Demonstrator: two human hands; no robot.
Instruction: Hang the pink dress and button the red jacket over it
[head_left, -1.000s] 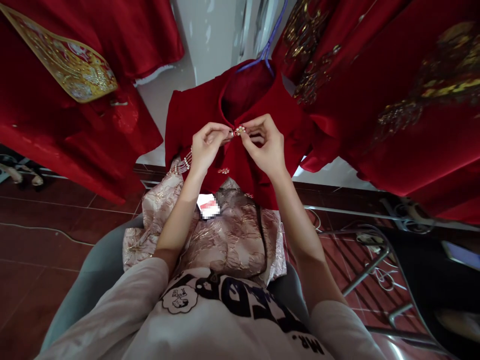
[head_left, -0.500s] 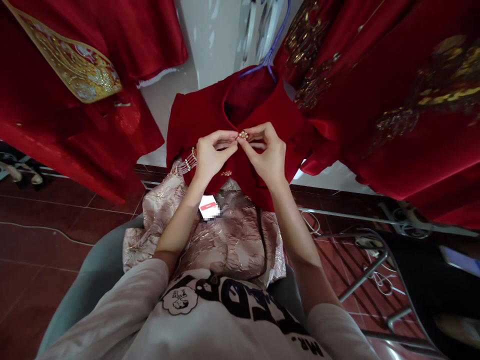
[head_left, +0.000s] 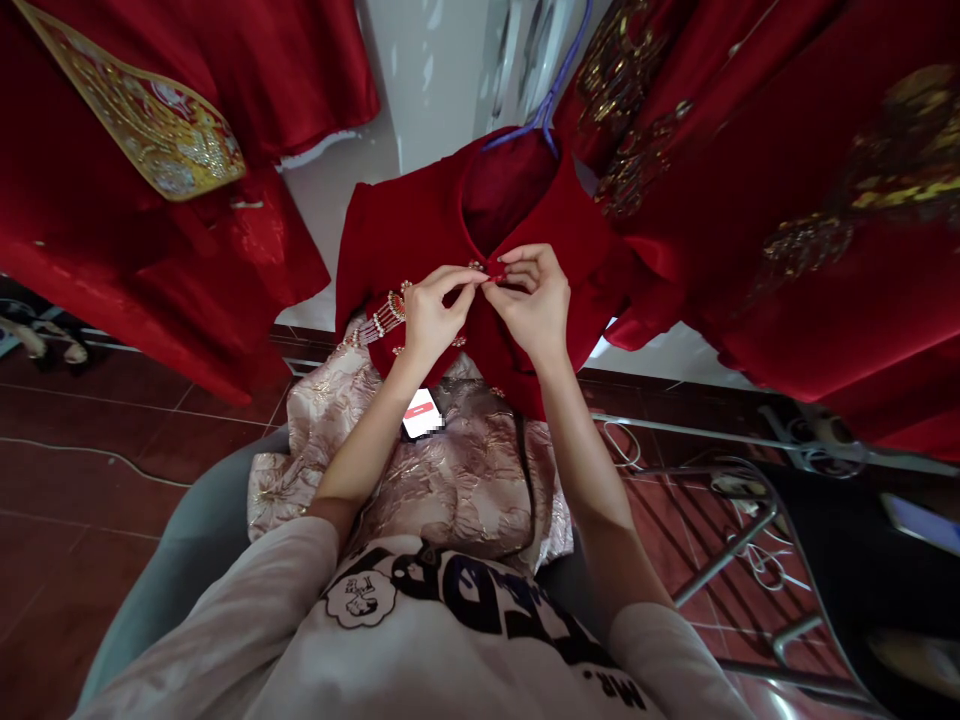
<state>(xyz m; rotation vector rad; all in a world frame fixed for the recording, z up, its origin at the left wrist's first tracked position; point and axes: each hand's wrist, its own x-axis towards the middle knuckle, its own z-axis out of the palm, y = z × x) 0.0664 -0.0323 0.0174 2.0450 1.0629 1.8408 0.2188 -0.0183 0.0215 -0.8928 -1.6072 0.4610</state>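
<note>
A short red velvet jacket point(head_left: 405, 225) hangs on a purple hanger point(head_left: 546, 105) in front of me. My left hand point(head_left: 431, 318) and my right hand point(head_left: 534, 305) meet at its front opening just below the collar. Both pinch the fabric edges around a small pearl clasp point(head_left: 477, 267), which my fingertips mostly hide. A strand of pearl beads point(head_left: 382, 318) dangles from the jacket beside my left wrist. Below the jacket a pink and gold brocade skirt point(head_left: 465, 480) with a white tag point(head_left: 420, 413) hangs down over my lap.
Red embroidered garments hang at the left point(head_left: 150, 200) and the right point(head_left: 787, 180). A grey seat edge point(head_left: 187, 560) curves round at lower left. A metal rack point(head_left: 742, 530) with cables stands on the red tiled floor at the right, and a cord point(head_left: 90, 455) runs across the floor at left.
My hands have shifted slightly down and closed in over the pearl clasp, which showed plainly between my fingertips before. The pearl strand has swung up by my left wrist.
</note>
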